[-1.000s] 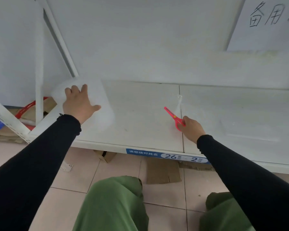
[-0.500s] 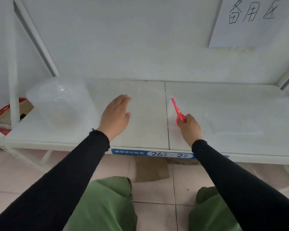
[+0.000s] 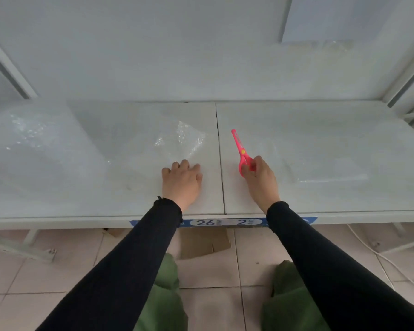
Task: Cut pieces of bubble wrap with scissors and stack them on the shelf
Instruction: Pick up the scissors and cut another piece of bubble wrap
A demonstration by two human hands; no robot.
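Observation:
My left hand [image 3: 182,183] rests on the middle of the white shelf [image 3: 308,211], fingers curled on the near edge of a clear bubble wrap sheet [image 3: 181,140] that lifts up just beyond them. To its right, my right hand [image 3: 261,180] holds pink scissors [image 3: 240,149] by the handles, blades closed and pointing away. A pile of cut bubble wrap pieces [image 3: 34,144] lies at the shelf's left end. More clear wrap [image 3: 320,163] lies flat to the right of the scissors.
A blue label strip [image 3: 225,222] runs along the shelf's front edge. A white paper sign [image 3: 332,17] hangs on the back wall. Cardboard [image 3: 201,243] and a white cable [image 3: 368,249] lie on the tiled floor under the shelf, near my green-trousered knees.
My left hand left the pile at the left end, crossed to the middle of the shelf and curled onto a wrap sheet. The right hand kept the scissors in about the same spot.

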